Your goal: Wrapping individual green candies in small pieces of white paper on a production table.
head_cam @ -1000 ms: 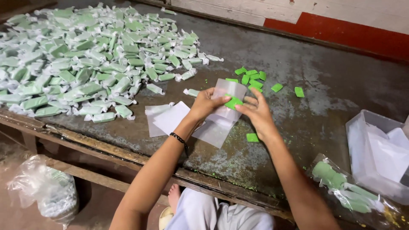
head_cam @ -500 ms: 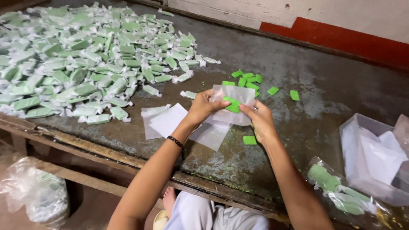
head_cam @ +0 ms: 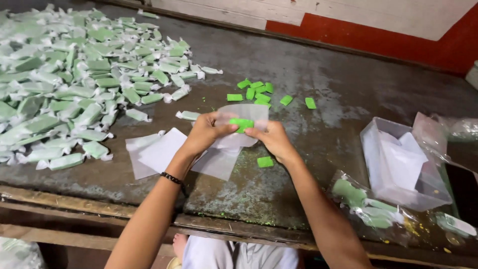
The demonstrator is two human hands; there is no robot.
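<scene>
A person seated at a worn metal table [head_cam: 318, 65] wraps a small green block [head_cam: 242, 123] in a translucent wrapper [head_cam: 243, 115], both held just above the tabletop. The left hand [head_cam: 206, 132] pinches the wrapper and the block's left end between thumb and fingers, while the right hand [head_cam: 273, 140] grips the right end in the same narrow pinch. The block's long axis runs left to right between the two hands, roughly level and parallel to the table's near edge. It looks light and somewhat soft or crumbly, judging by the green crumbs scattered below, so holding it by the short ends seems the safest grip; the thin wrapper appears flimsy and easily creased. More loose sheets [head_cam: 162, 152] lie beneath the hands, a single bare block [head_cam: 265, 161] beside them, a cluster of unwrapped blocks [head_cam: 259, 92] beyond, a large pile of wrapped pieces [head_cam: 74, 74] to the left, and a clear plastic box [head_cam: 398, 164] to the right.
</scene>
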